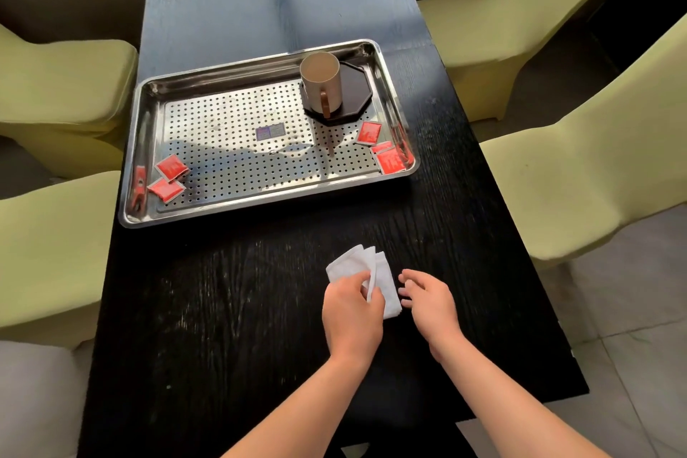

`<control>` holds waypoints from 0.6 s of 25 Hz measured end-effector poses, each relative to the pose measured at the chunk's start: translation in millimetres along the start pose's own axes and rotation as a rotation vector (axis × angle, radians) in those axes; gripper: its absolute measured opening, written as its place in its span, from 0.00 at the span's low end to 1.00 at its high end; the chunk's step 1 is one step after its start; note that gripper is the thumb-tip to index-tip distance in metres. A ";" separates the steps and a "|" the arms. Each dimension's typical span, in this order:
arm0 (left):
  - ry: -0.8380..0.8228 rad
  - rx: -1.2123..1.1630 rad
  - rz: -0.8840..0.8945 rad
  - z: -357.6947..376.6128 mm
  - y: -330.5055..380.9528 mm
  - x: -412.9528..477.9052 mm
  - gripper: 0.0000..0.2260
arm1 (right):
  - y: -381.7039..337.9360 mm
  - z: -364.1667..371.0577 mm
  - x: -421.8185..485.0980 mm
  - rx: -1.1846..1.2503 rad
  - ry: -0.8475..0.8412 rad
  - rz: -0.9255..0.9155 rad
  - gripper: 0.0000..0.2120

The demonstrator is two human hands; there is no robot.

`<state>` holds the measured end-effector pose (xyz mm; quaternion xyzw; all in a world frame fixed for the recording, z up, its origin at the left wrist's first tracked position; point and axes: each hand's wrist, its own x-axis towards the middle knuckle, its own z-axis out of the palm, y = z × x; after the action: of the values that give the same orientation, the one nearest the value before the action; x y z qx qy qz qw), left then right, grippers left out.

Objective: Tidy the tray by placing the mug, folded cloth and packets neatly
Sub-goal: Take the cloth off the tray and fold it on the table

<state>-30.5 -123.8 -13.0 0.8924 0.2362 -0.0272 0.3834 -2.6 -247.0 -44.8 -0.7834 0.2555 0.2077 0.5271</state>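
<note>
White folded cloth [375, 275] lies on the black bench [223, 309], near the person's edge and well apart from the steel tray [193, 85] farther up. In the head view, the left hand [351, 312] rests on the cloth's near-left part, its fingers [366, 281] pinching a fold of the fabric against the thumb, so the cloth runs out from under those fingers toward the tray and to the right. The right hand [429, 299] sits just beside the cloth's right edge with its fingers [409, 284] loosely spread and released, their tips at or nearly at the fabric; whether they touch it is not clear. On the tray's perforated floor, a beige mug [321, 82] with a brown handle stands upright on a dark octagonal coaster [355, 89] in the far-right corner. Three red packets [370, 132] lie scattered near the tray's right side, one partly overlapped by another, and two more red packets [171, 167] lie at its near-left corner, touching each other. A small purple label [270, 131] marks the tray's middle. Pale green chairs [55, 85] flank the bench on both sides.
</note>
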 end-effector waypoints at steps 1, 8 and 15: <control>-0.017 0.030 0.014 4.5 1.0 -0.7 0.09 | 0.2 -0.9 0.0 0.057 -0.006 0.010 0.16; -0.140 0.163 0.110 28.2 -3.6 -5.6 0.11 | 1.2 1.4 -1.4 0.235 -0.093 0.039 0.12; -0.177 0.172 0.451 13.6 -37.3 -9.2 0.11 | 9.2 -5.2 -1.7 -0.164 -0.071 -0.121 0.11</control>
<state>-53.4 -114.8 -45.6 0.9460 -0.0064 -0.0392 0.3217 -9.3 -254.4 -48.6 -0.8301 0.1713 0.2234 0.4813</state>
